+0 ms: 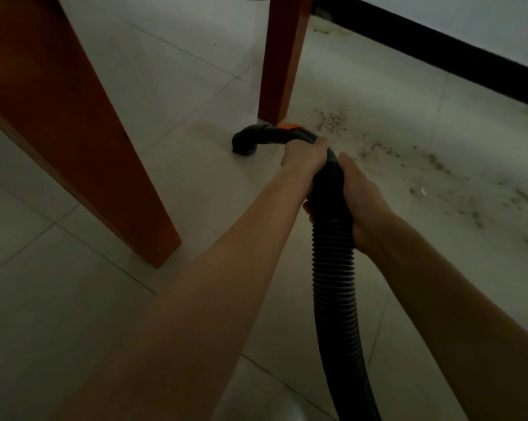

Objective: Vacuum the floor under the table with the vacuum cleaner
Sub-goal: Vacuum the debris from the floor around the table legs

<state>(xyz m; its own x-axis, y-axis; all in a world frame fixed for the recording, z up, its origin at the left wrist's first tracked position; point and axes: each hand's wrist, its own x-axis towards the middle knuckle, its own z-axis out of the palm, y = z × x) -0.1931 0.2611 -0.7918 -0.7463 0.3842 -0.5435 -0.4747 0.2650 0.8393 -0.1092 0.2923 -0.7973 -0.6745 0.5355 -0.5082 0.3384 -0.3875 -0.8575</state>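
While the nozzle (244,144) sits on the floor (171,86) just near the far leg (282,62), both hands grip the hose (332,253) — left hand (302,156) ahead, right hand (361,196) behind, fingers wrapped round it. Best sweep right, low and slow, into the dirt (433,165) — keeping clear of the leg.

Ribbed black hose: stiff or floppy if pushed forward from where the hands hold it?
Likely floppy: the ribbed hose curves away below the hands, so it would probably bend rather than push. The smooth curved handle ahead looks rigid, which is probably why the left hand and right hand grip there. The ribs should resist slipping.
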